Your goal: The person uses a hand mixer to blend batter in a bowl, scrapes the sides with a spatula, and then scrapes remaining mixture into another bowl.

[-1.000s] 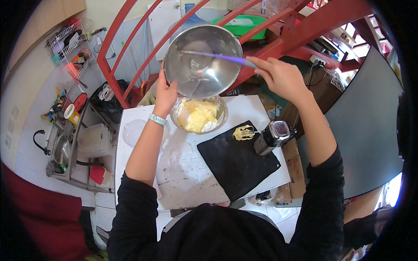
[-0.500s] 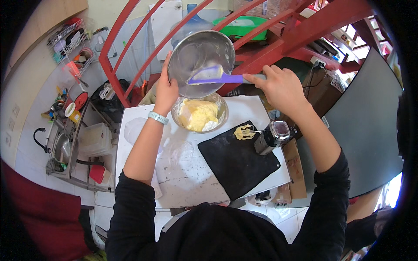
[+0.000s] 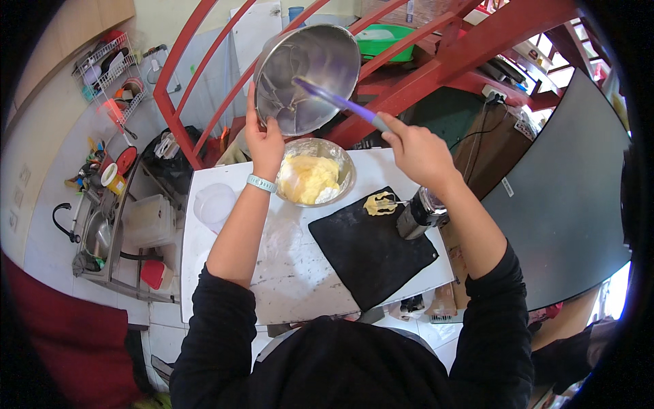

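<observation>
My left hand (image 3: 265,144) grips the rim of a metal mixing bowl (image 3: 320,61), tilted so its smeared inside faces me. In my right hand (image 3: 419,151) is the grey handle of a purple spatula (image 3: 340,102), its blurred blade reaching into the tilted bowl. Below, on the white table, stands a second bowl (image 3: 349,178) that looks clear. It holds a yellow creamy mass (image 3: 310,178) with some white powder at its edge. Right of it, a hand mixer (image 3: 419,215) stands on a black mat (image 3: 375,259); batter (image 3: 380,203) coats its beaters.
A translucent round container (image 3: 214,206) sits on the table (image 3: 286,300) by my left forearm. Red stair railings (image 3: 180,102) rise behind the bowls. A sink (image 3: 99,235) lies at the left, and a grey panel (image 3: 558,204) stands at the right.
The metal bowl has shifted up and slightly left, tilting more toward me. My right hand has moved left and down, and the spatula blade now points up and left.
</observation>
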Demonstrator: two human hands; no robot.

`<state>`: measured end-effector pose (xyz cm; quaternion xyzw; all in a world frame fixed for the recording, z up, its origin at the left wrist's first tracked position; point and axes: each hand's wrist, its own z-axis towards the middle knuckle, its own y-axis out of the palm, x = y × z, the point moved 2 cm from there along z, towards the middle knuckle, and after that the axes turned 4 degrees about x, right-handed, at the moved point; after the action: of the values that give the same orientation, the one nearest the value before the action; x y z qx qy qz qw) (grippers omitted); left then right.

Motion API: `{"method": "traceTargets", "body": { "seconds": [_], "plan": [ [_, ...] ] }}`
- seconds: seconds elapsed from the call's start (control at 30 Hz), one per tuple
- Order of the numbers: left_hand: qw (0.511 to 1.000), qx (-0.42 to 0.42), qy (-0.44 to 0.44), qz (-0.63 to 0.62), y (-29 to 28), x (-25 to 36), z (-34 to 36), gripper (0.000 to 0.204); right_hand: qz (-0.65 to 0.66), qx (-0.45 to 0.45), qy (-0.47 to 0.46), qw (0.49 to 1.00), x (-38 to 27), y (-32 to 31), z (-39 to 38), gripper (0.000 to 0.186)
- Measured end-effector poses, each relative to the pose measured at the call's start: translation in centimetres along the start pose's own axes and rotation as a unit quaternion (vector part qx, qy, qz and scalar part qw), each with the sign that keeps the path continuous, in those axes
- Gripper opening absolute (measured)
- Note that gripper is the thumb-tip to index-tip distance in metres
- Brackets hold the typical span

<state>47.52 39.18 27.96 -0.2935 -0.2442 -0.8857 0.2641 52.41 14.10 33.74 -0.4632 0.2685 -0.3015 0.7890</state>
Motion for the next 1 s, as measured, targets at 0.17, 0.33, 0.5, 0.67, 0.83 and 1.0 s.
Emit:
{"method": "traceTargets", "body": {
  "seconds": [0.17,0.33,0.5,0.67,0.83,1.0],
  "plan": [
    [0.996,0.008,-0.08,-0.046,-0.8,-1.9,-0.3,0.064,0.212,-0.093,0.005,0.973,1.9,1.7,0.5,0.041],
    [0.977,0.008,-0.196,-0.08,-0.5,-1.7,-0.2,0.056,0.444,-0.274,0.17,0.836,3.1,2.2,-0.4,0.044],
    [0.965,0.089,-0.217,-0.121,-1.1,-2.1,0.4,0.052,0.568,-0.199,0.179,0.778,1.9,3.0,-2.0,0.042],
    [0.962,0.136,-0.199,-0.132,1.7,-2.3,-0.3,0.054,0.102,0.039,-0.015,0.994,-2.6,7.6,-3.0,0.046],
    [0.984,0.149,-0.081,-0.056,0.0,-4.2,0.9,0.049,0.04,0.005,-0.038,0.998,-4.0,9.3,-5.9,0.051],
    [0.97,0.202,-0.091,-0.096,-1.7,-4.6,1.8,0.043,0.014,-0.011,-0.057,0.998,-2.6,7.7,-8.6,0.05]
  ]
}}
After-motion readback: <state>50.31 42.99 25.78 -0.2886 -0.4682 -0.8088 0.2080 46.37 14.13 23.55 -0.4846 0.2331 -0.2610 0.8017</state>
